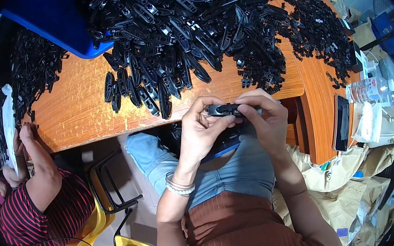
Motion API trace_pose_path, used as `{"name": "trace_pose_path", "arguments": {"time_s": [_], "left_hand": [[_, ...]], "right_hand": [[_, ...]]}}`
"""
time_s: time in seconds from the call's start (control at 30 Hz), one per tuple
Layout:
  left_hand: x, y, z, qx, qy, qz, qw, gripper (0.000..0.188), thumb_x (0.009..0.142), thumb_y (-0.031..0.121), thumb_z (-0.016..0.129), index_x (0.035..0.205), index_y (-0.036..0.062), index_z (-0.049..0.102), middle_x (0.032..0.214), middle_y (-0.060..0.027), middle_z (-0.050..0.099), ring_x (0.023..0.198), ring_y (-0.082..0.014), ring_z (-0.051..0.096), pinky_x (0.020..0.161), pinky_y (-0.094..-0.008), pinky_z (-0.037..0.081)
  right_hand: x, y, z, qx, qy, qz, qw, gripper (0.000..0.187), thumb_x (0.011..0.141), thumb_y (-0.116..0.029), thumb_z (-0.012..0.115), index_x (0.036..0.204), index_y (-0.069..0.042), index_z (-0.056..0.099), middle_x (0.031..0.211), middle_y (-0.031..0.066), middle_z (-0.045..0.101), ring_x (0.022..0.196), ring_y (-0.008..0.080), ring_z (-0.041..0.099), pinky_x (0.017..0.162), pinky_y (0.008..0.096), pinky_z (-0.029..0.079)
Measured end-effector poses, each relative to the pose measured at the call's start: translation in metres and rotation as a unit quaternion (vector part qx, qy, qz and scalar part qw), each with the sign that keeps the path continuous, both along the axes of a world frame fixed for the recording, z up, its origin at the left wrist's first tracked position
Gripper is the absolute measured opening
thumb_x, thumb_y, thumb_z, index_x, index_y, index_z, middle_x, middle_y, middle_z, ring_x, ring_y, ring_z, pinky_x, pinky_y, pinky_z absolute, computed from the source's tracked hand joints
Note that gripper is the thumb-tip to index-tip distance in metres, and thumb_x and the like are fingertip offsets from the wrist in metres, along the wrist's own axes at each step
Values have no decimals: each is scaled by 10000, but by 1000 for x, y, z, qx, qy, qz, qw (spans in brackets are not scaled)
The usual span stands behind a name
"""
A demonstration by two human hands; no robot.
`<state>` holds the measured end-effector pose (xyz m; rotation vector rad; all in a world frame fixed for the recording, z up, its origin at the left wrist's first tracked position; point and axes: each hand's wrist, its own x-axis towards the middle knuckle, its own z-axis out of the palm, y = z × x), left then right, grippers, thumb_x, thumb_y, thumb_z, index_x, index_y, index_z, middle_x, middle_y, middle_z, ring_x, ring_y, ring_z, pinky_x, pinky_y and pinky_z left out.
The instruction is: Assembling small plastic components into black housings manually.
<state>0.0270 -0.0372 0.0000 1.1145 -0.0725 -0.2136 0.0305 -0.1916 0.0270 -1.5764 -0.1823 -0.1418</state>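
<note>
Above my lap, just off the table's front edge, a long black plastic part (219, 110) is held between both hands. My left hand (199, 128) pinches its left end between thumb and fingers. My right hand (265, 113) closes thumb and fingertips on its right end; whether a second small piece is in those fingertips I cannot tell. A dark container with a blue edge (225, 152) rests on my lap below, mostly hidden by my hands. On the table beyond lies a big heap of similar long black parts (167, 43).
Small black pieces (321, 29) cover the right side table. A blue bin (67, 28) stands at the back left. Phone (341, 122) and water bottles (370, 89) sit at right, above crumpled brown paper (353, 192). A person in a striped shirt (45, 210) works at left.
</note>
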Motion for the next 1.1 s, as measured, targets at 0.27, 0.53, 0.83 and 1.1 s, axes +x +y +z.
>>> {"name": "trace_pose_path", "arguments": {"time_s": [0.27,0.53,0.83,1.1], "left_hand": [[-1,-2,13,30,44,28,998,247,803,-113,615,1015,-58,501,904,-191,657,772,-224,687,678,-259,584],[-3,-4,14,24,40,24,999,214,809,-104,615,990,-63,510,903,-192,658,770,-226,688,664,-253,582],[-3,-2,13,80,19,51,995,207,819,-90,616,1005,-67,528,806,-120,649,695,-137,657,618,-211,539],[-6,4,12,150,-4,42,988,221,815,-78,622,1027,-76,561,795,-109,648,675,-122,648,612,-204,531]], "right_hand": [[2,-9,-16,-176,-166,-52,969,98,779,65,626,865,28,654,874,107,638,821,188,584,751,277,446],[0,-6,-21,-109,-127,-50,985,101,770,56,637,863,20,653,885,110,637,841,211,583,773,296,441],[-3,-9,-27,-114,-109,-6,987,203,777,57,631,976,17,639,876,87,638,878,178,592,783,266,453],[-9,-7,-30,60,180,76,979,258,832,18,611,1089,40,593,860,73,647,788,112,609,733,231,483]]}}
